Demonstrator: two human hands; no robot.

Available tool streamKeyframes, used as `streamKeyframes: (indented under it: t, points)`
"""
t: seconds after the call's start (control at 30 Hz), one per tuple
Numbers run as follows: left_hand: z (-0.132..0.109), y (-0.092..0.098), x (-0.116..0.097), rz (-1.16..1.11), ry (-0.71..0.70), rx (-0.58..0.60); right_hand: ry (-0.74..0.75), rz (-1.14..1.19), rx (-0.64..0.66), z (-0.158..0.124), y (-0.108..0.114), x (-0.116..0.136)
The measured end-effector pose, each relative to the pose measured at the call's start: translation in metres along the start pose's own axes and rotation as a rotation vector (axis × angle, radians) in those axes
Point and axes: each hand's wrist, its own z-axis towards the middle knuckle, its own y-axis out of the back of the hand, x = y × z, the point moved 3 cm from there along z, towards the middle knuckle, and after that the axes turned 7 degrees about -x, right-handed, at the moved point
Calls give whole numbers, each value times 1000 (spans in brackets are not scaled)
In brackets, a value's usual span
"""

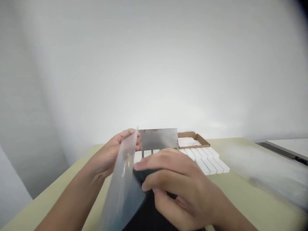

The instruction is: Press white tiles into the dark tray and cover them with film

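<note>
My left hand is closed on the upper edge of a translucent plastic sheet, which stands tilted and partly hides the fingers. A black, flat sheet-like item lies against the plastic on its right side. Its upper corner is between the fingers and thumb of my right hand, which hides much of it. Whether the plastic is a loose film or one side of a sleeve, I cannot tell.
Behind my hands stands a grey shiny panel. White boxes lie in rows on the yellowish table, near an open brown cardboard tray. Blurred clear plastic wrapping is at the right. A white wall rises behind.
</note>
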Motion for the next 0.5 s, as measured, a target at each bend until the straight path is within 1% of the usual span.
streamKeyframes:
  t: [0.03, 0.07, 0.1, 0.2, 0.23, 0.27, 0.33, 0.4, 0.5]
  points:
    - [0, 5, 0, 5, -10, -5, -54, 14, 67, 0, 2, -2]
    - [0, 10, -2, 28, -26, -11, -114, 33, 91, 0, 5, -4]
    - [-2, 15, -4, 61, -43, -14, -189, 55, 76, 0, 9, -7]
    - [-13, 20, -16, 177, -66, 1, -470, 123, -88, -3, 16, -24]
    - [-17, 19, -21, 216, -72, 14, -563, 135, -117, -5, 16, -30]
    - [-21, 17, -27, 253, -85, 29, -635, 149, -117, -6, 15, -36]
    - [-28, 13, -37, 314, -133, 44, -705, 187, -69, -7, 11, -43]
    - [-33, 9, -45, 352, -189, 45, -720, 228, -23, -6, 8, -45]
    - [-37, 6, -51, 376, -238, 44, -726, 297, 5, -3, 7, -44]
